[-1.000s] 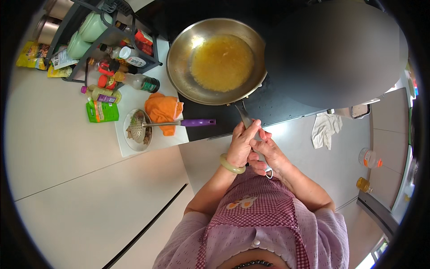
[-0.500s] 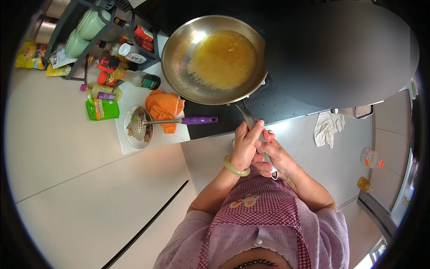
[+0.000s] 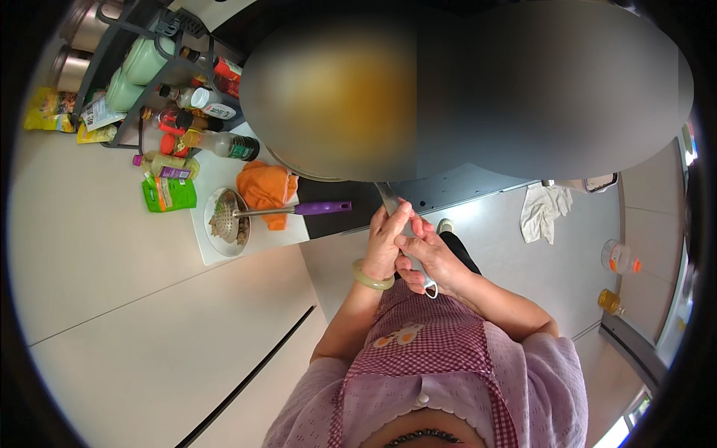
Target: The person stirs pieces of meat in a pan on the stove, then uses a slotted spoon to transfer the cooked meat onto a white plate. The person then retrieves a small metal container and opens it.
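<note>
Head view: wide fisheye worn on the head, facing steeply down the wearer's front. Apron (image 3: 429, 351) close, lower centre; left hand (image 3: 385, 243) and right hand (image 3: 439, 261) farther off, mid-frame; floor (image 3: 508, 276) deeper, right of centre. Frame corners run black.

Skimmer (image 3: 267, 213) lies on plate (image 3: 226, 252), left of pan handle (image 3: 388, 197).

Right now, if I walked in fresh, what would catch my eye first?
Probably the left hand and right hand, both wrapped around a long grey handle near the centre. Next, perhaps, the slotted spoon with its bright purple grip, its head over the plate at left, beside a crumpled orange cloth.
</note>
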### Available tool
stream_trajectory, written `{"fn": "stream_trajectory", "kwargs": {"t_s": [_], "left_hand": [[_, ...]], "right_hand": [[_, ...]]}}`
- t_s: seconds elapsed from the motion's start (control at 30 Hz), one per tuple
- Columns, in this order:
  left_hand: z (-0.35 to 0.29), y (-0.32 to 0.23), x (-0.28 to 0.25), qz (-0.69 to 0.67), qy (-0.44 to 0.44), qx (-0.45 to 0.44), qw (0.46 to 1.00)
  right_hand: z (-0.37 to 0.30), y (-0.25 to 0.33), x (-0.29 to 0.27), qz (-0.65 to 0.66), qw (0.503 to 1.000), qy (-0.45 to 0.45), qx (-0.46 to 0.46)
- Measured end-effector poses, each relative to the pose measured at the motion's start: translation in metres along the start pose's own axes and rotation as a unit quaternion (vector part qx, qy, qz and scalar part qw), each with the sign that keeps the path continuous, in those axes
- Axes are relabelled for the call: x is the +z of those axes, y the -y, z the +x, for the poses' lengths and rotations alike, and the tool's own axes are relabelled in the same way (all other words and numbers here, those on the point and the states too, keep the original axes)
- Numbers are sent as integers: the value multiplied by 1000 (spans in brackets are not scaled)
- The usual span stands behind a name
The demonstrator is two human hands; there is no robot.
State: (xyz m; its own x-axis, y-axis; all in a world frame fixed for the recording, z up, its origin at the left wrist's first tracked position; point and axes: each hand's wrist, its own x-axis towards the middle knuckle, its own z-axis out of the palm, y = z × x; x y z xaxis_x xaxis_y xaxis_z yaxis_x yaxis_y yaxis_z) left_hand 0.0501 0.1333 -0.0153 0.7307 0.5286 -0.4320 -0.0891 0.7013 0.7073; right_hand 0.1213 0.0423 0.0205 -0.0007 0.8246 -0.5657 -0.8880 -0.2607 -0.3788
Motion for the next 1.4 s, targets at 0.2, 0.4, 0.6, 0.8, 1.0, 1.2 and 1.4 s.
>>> {"fn": "stream_trajectory", "kwargs": {"t_s": [0.2,0.4,0.6,0.8,1.0,1.2,1.4], "left_hand": [[2,8,8,47,-7,2,999],[-6,9,11,4,46,5,999],[-14,32,-13,-145,-17,-28,989],[-15,122,-50,-54,-20,-132,990],[-28,166,33,136,64,-243,958],[-17,178,82,193,89,-267,940],[17,225,118,221,15,-232,947]], "right_hand": [[2,2,-24,-77,996,45,-21],[-1,2,-65,-217,974,63,23],[-41,17,-141,-235,972,-17,-23],[-126,-29,-308,-252,900,-353,-35],[-207,-116,-397,-169,865,-472,10],[-212,-115,-428,-195,870,-448,-66],[-271,-74,-462,-148,884,-414,-160]]}}
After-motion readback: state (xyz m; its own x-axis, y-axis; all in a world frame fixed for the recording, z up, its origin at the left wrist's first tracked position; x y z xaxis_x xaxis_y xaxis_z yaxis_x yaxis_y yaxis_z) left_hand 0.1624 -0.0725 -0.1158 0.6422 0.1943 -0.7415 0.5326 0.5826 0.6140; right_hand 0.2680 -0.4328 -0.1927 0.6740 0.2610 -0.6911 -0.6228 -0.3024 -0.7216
